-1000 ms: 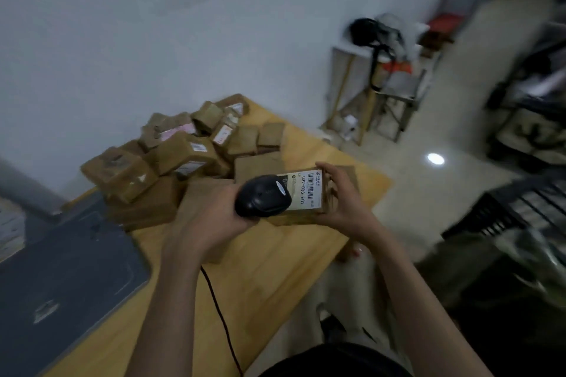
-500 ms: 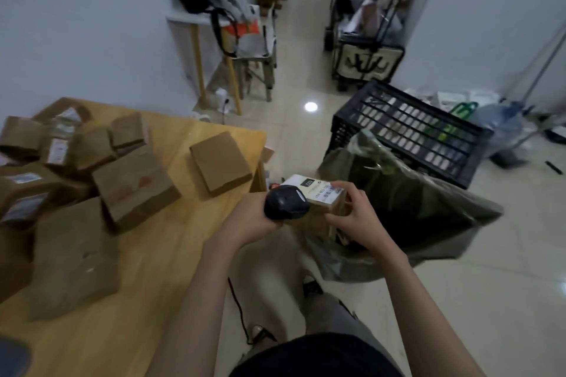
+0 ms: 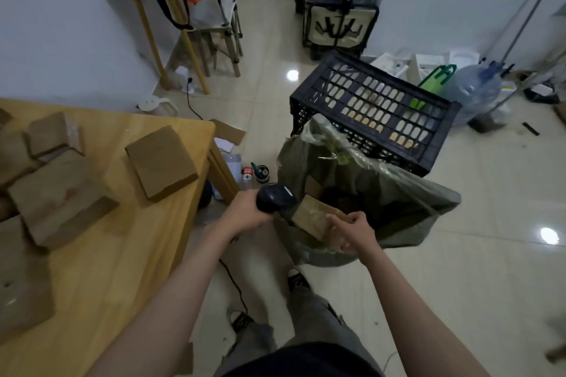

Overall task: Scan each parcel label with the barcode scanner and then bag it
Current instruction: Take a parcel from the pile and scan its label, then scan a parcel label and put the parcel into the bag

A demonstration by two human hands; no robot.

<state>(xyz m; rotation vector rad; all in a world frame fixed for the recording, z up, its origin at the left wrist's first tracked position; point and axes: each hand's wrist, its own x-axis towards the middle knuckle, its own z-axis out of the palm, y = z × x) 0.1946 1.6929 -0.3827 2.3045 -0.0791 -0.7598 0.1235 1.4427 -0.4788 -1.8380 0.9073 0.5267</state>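
Left hand (image 3: pixel 245 212) curled tight round the grip of the black barcode scanner (image 3: pixel 275 201), head of it aimed toward the parcel, cable trailing down between the legs to the floor. Right hand (image 3: pixel 355 231) clamped on a brown cardboard parcel (image 3: pixel 315 219), thumb on top and fingers wrapped under its near end, box tilted with its far end dipping into the mouth of the grey-green bag (image 3: pixel 386 199). Label not readable from this angle. Scanner just beside the parcel's upper left corner, touching or nearly so: cannot tell which. Bag standing open on the floor, off the right edge of the wooden bench (image 3: pixel 128 254), leaning against a black slotted crate (image 3: pixel 373 110) behind it. More brown parcels on the bench: one flat box (image 3: pixel 161 161) near the far right corner, a bigger one (image 3: pixel 61 202) left of it, others crowding the left edge. Small bottles and scraps of cardboard on the floor below the far right corner.
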